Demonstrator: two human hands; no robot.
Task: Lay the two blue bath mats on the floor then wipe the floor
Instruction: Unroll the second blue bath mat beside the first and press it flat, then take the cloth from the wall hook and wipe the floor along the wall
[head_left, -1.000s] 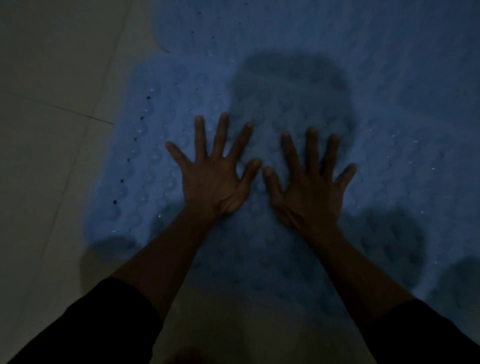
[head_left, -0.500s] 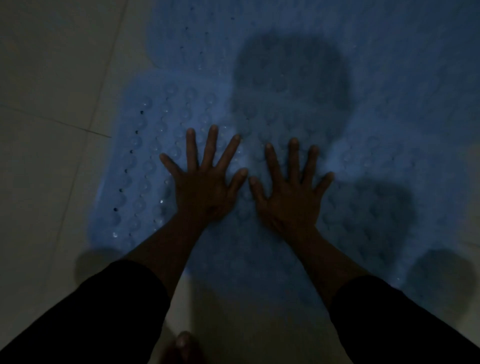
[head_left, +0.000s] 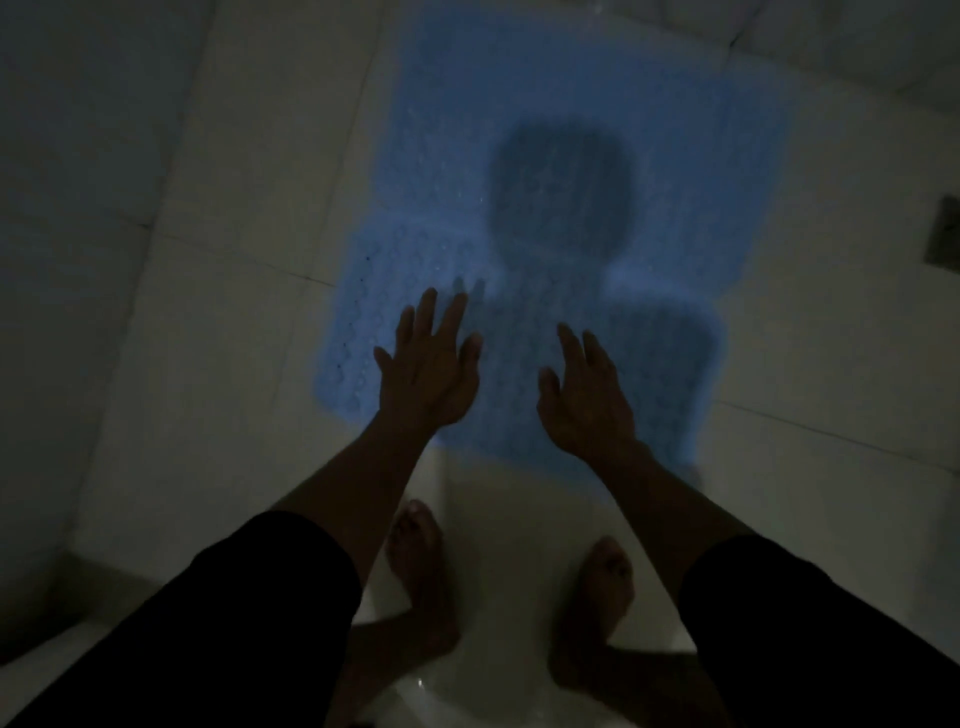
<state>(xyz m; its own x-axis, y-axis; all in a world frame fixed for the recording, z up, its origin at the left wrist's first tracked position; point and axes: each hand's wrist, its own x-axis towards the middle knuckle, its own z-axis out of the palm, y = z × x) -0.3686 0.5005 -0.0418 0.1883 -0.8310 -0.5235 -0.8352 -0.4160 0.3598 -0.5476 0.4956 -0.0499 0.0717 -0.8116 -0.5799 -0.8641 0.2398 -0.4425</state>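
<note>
Two bare feet (head_left: 423, 561) stand on the pale tiled floor (head_left: 234, 364) at the near edge. Above them the left hand (head_left: 428, 371) and right hand (head_left: 584, 397) hover apart, fingers straight, holding nothing. Beyond lie the blue bath mats (head_left: 571, 104), flat on the floor.

Bath mat (head_left: 426, 171) lt blue w/ bubble texture (dim light); floor tiles (head_left: 249, 156) off-white; sleeves (head_left: 249, 613) blk.

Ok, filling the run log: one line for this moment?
left hand: open | right hand: open | blue bath mats: flat on floor
</note>
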